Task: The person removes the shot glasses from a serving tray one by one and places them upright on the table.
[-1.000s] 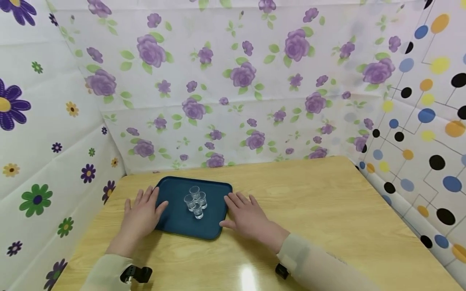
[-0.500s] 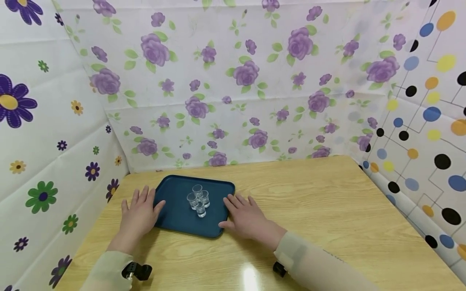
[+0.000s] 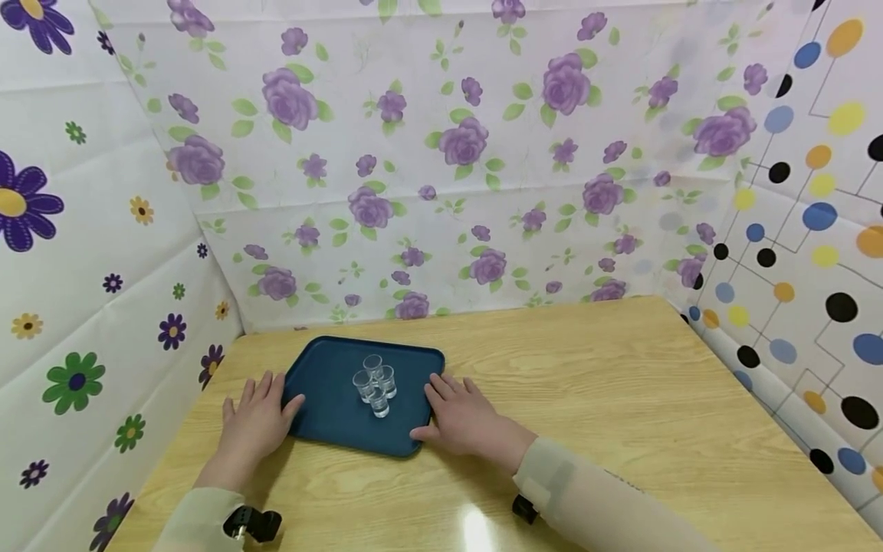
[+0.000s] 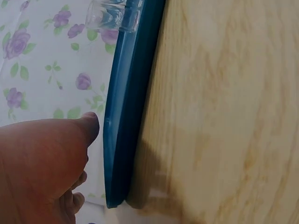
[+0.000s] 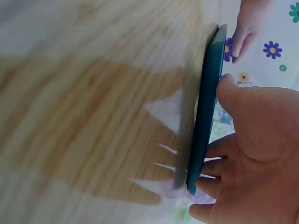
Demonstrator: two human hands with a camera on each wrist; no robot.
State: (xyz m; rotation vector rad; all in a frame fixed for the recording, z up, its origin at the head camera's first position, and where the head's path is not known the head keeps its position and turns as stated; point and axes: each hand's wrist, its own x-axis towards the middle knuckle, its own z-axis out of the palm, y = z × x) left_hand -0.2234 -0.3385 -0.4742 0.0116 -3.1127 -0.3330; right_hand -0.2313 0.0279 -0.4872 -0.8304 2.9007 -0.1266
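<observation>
A dark blue rectangular tray point(image 3: 338, 418) lies on the wooden table. Near its middle stand several small clear shot glasses point(image 3: 380, 403) in a tight cluster; one glass point(image 4: 110, 17) shows in the left wrist view. My left hand point(image 3: 254, 423) is at the tray's left side, fingers straight and spread, thumb tip close to the rim. On the opposite side my right hand point(image 3: 465, 420) has its fingers extended along the right rim, thumb near the front corner. In the right wrist view the fingers point(image 5: 212, 186) overlap the tray edge, palm facing it.
The wooden table point(image 3: 586, 399) extends to the right of the tray. A floral cloth point(image 3: 428, 230) hangs behind the table, with a daisy-print cloth point(image 3: 90, 330) at left and a dotted cloth point(image 3: 793, 268) at right. A black wrist mount point(image 3: 258, 524) sits on the left sleeve.
My left hand has shifted slightly left and toward me, leaving more of the tray's left edge visible. My right hand stays by the right rim. The glasses keep their cluster.
</observation>
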